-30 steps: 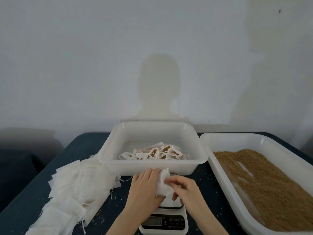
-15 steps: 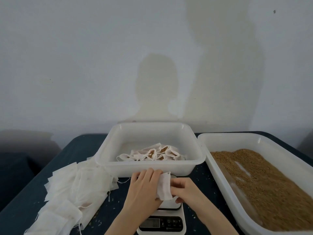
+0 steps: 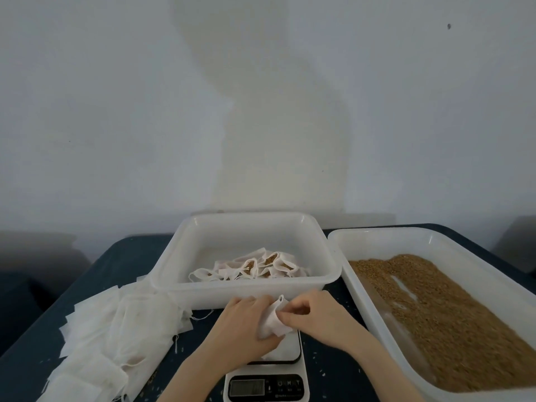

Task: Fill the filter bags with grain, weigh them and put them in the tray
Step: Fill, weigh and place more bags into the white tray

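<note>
My forearms run off the bottom edge. My left hand (image 3: 240, 323) and right hand (image 3: 316, 314) cover most of the filter bag (image 3: 272, 323) and the far part of the scale (image 3: 265, 384) platform. The scale's display is too dim to read. At three o'clock, the grain tray (image 3: 435, 242) is cut by the right edge. At eight o'clock, the pile of empty bags (image 3: 116, 338) runs past the bottom edge.
</note>
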The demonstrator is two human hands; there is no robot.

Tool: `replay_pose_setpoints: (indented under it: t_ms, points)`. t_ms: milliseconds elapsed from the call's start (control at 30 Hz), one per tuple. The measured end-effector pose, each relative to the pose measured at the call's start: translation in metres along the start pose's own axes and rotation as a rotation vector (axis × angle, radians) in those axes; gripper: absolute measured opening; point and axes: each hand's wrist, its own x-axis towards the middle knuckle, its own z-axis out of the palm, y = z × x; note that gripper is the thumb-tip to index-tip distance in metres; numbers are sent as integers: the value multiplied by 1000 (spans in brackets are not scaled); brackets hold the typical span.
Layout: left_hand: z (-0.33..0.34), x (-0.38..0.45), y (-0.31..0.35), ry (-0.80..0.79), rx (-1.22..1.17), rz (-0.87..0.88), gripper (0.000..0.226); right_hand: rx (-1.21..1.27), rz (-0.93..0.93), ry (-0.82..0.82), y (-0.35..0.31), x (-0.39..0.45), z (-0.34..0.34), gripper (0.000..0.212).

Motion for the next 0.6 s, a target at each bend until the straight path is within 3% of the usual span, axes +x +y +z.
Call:
replay_pose_setpoints:
  t_ms: [167,333,500,600]
  points:
    - [2,2,-4,-33,-82,-4,30,113,-107,-128,2,0,-4,19]
    - [4,3,-8,-30,-80,1,33,137,-141,-214,-2,2,-3,16]
    - [3,-2,-11,13,-99,16,38,71,-116,-169,1,4,-3,23]
    - [-1,-5,-10,-1,-163,-1,38,22,-89,-120,6,4,-3,8]
